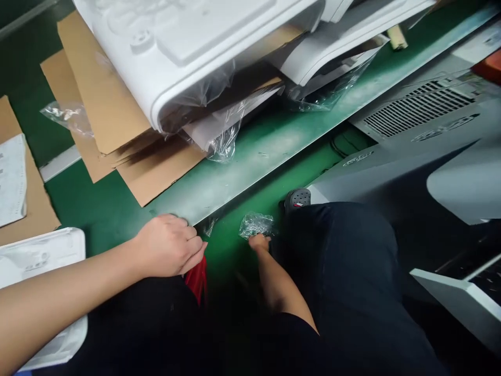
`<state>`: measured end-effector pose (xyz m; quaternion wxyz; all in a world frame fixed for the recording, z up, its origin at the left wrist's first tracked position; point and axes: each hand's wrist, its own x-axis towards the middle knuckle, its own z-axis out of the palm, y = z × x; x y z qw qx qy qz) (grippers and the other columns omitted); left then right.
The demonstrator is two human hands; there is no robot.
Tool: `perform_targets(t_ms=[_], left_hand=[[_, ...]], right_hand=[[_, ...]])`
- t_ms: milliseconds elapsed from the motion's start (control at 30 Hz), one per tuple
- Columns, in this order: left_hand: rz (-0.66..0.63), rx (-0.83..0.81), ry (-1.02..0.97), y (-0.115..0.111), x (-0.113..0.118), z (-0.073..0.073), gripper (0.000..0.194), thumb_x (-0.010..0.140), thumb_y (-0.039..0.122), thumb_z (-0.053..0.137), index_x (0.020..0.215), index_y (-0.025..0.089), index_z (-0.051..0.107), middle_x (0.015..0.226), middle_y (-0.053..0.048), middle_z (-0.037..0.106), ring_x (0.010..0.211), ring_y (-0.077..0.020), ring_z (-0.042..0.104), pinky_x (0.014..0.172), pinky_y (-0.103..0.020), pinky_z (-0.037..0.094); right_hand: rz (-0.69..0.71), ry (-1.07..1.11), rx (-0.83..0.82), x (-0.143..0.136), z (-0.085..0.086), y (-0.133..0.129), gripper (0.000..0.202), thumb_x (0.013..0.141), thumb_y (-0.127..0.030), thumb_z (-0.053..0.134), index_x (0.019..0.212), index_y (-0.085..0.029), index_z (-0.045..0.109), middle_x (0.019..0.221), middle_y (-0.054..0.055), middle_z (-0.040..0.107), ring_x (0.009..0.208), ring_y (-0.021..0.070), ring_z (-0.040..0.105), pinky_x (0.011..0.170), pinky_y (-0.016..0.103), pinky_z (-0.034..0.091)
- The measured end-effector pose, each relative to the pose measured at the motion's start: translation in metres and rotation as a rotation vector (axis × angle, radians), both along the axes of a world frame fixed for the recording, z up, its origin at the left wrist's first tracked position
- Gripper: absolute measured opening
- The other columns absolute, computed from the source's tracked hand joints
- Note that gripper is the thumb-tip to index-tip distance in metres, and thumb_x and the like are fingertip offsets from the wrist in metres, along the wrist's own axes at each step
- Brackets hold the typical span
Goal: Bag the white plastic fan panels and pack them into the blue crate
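Note:
At the near corner of the green table (274, 149), my left hand (170, 245) is closed with its fingers curled over the edge. Something red (197, 279) hangs just below that hand; what it is cannot be made out. Lower down, close to the green floor, my right hand (260, 242) is closed on a crumpled clear plastic bag (256, 223). The fingertips of the right hand are partly hidden. A dark clog (299, 198) on a foot is a little beyond the bag.
White moulded covers (219, 31) lie over cardboard sheets (105, 104) and clear plastic on the table. A white tray-like part (43, 250) is at left beside cardboard with a paper label (11, 177). Grey machine housing with a vent (418, 107) stands at right.

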<state>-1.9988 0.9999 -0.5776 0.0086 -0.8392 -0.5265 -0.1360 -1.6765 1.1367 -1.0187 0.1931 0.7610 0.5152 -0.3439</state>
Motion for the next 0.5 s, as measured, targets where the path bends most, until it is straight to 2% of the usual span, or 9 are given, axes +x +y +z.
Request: perform_targets(t_ms=[167,367,500], left_hand=[[0.012,-0.047,-0.03,0.003,0.003,0.002,0.041,0.106,0.024,0.063,0.066,0.021,0.056,0.06,0.002,0.05,0.055,-0.0153,0.045,0.055,-0.038,0.032],[0.031,-0.102,-0.086,0.004,0.004,0.002,0.034,0.101,0.022,0.069,0.07,0.021,0.057,0.061,0.002,0.048,0.056,-0.016,0.045,0.055,-0.037,0.03],[0.057,-0.157,-0.137,0.003,0.005,0.001,0.029,0.097,0.021,0.073,0.073,0.022,0.058,0.062,0.002,0.05,0.056,-0.0167,0.045,0.053,-0.039,0.03]], right_hand=[[-0.067,-0.056,0.005,0.028,-0.023,0.024,0.041,0.103,-0.04,0.075,0.138,-0.021,0.066,0.152,0.014,0.057,0.129,0.0303,0.062,0.11,0.053,0.056],[-0.096,-0.055,-0.003,0.044,-0.046,0.06,0.049,0.102,-0.042,0.075,0.145,-0.022,0.061,0.156,0.014,0.052,0.13,0.0307,0.06,0.109,0.052,0.055],[-0.071,-0.041,-0.015,0.054,-0.062,0.076,0.046,0.102,-0.039,0.077,0.143,-0.022,0.064,0.154,0.013,0.055,0.128,0.0297,0.063,0.108,0.05,0.057]])
